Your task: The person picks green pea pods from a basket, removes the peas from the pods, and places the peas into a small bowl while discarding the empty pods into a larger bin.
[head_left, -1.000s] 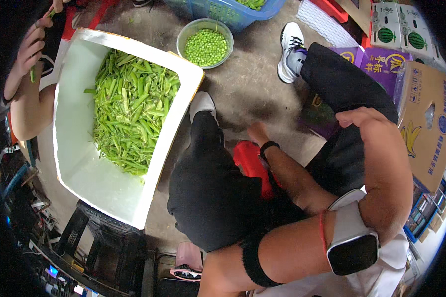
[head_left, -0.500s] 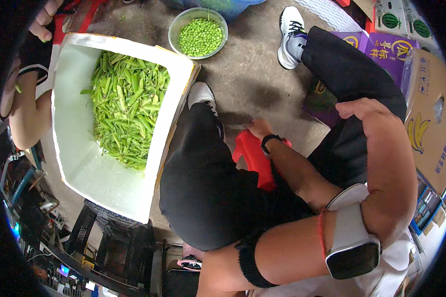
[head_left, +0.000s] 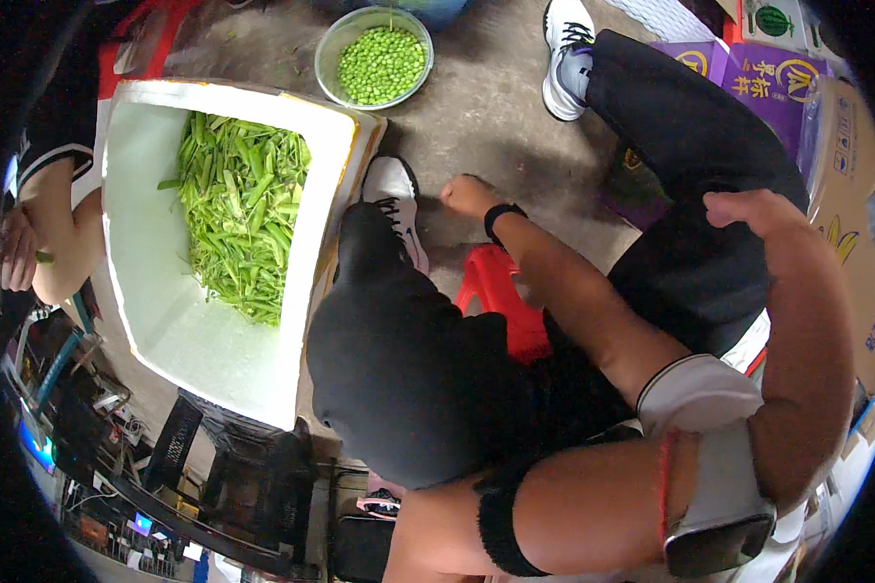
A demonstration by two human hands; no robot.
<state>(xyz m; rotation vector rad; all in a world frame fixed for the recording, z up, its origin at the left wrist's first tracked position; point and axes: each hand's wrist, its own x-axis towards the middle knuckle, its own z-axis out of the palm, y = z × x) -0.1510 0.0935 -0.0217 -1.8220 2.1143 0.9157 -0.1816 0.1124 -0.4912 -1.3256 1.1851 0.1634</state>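
My right hand (head_left: 469, 196) reaches out over the floor just past a red stool (head_left: 501, 301), beside a white sneaker (head_left: 391, 185). Its fingers are curled closed, and whatever may be inside them is hidden. A black band circles that wrist. Close to the camera on the right, my left hand (head_left: 797, 282) is bent up large and distorted, most of its fingers out of sight. The watch (head_left: 719, 544), a red string and a black fabric band ring its arm. A large white foam box (head_left: 136, 253) holds green pea pods (head_left: 248, 209).
Beyond the foam box stands a clear bowl of shelled peas (head_left: 384, 63), beside a blue tub (head_left: 433, 12). A co-worker's hand (head_left: 15, 255) holds a green piece at far left. Purple cartons (head_left: 763, 92) and a brown carton (head_left: 846, 165) line the right. A black crate (head_left: 248, 476) sits below.
My right hand has moved forward and left, away from the red stool. The left arm has shifted slightly right. The co-worker's hand has dropped from the upper left. The view has shifted a little.
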